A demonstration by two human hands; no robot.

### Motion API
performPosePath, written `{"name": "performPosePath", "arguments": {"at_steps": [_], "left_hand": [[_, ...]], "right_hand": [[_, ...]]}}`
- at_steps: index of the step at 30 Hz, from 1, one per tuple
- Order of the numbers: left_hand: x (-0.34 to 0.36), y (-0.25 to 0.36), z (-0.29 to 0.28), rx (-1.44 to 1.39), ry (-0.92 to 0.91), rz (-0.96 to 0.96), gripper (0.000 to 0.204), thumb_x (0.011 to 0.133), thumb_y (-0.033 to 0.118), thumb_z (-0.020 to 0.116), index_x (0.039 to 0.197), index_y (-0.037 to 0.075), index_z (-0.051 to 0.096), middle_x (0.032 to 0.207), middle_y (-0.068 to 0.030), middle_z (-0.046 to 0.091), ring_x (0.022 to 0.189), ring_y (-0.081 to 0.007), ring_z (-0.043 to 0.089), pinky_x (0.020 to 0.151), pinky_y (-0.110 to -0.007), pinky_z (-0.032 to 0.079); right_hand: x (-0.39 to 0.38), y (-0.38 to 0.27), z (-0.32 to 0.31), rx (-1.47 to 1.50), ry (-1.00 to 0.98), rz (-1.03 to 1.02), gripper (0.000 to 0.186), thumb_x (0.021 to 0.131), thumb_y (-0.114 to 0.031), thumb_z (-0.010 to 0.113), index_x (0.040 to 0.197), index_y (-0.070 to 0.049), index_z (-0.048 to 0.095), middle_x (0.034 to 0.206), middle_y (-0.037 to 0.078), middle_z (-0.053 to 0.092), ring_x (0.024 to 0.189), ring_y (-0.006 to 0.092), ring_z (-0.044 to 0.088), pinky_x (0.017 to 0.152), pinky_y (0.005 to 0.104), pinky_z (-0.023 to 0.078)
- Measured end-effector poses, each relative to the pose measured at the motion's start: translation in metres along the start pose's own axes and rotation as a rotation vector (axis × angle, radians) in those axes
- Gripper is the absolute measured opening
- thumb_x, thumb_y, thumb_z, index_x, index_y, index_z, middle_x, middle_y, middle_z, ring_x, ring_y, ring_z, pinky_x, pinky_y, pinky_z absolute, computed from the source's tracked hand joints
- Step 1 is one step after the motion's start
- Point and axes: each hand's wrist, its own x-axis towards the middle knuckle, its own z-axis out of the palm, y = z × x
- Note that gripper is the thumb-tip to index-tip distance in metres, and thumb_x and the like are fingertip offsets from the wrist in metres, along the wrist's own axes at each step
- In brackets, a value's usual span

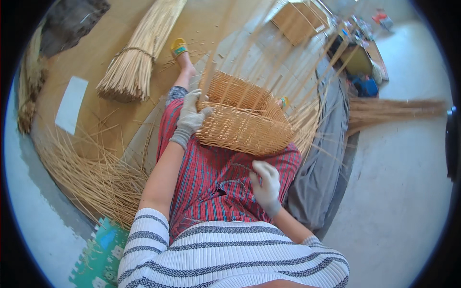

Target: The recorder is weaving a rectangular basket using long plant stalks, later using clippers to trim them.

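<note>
A woven wicker basket (247, 129) rests tilted on my lap, with long upright stakes (261, 62) fanning up from its rim. My left hand (192, 117), in a pale knit glove, grips the basket's left corner, thumb toward the near wall and fingers by a stake. Below the basket's near wall, apart from it, hovers my gloved right hand (265, 185). Its fingers are bent with the thumb apart, and nothing shows in them. A red checked cloth (211, 177) covers my lap beneath the basket.
A tied bundle of straw-coloured rods (139, 57) lies front left. Loose rods (96, 177) heap beside my left arm. Grey fabric (319, 173) lies on my right, with brown strands (394, 113) beyond it. A cardboard box (300, 21) sits at the far side.
</note>
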Motion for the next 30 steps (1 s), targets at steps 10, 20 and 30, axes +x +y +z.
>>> {"name": "performPosePath", "arguments": {"at_steps": [10,20,30], "left_hand": [[-0.097,0.082,0.077,0.311,0.075,0.168,0.017,0.094,0.010,0.069,0.108,0.004,0.062,0.102,-0.0103,0.061,0.093,-0.0205,0.059,0.085,-0.035,0.050],[-0.108,0.141,0.126,-0.423,-0.745,-0.647,0.027,0.098,0.019,0.067,0.121,0.008,0.057,0.091,-0.0024,0.066,0.074,-0.0117,0.064,0.064,-0.027,0.055],[0.098,0.120,-0.026,-0.190,0.173,-0.216,0.019,0.100,0.023,0.067,0.108,0.007,0.061,0.084,-0.0025,0.065,0.073,-0.0124,0.060,0.066,-0.028,0.052]], "right_hand": [[-0.118,0.051,-0.029,0.184,0.247,0.426,0.014,0.092,-0.013,0.069,0.104,-0.006,0.074,0.097,0.012,0.071,0.090,0.0284,0.069,0.085,0.0380,0.053],[0.057,0.042,-0.066,0.242,-0.231,-0.079,0.058,0.087,-0.030,0.074,0.140,-0.012,0.056,0.115,0.018,0.064,0.099,0.0362,0.067,0.085,0.0444,0.055],[0.211,0.202,-0.155,-0.318,-0.015,-0.104,0.023,0.090,-0.030,0.067,0.097,-0.009,0.074,0.088,0.014,0.071,0.093,0.0343,0.068,0.082,0.0473,0.052]]}}
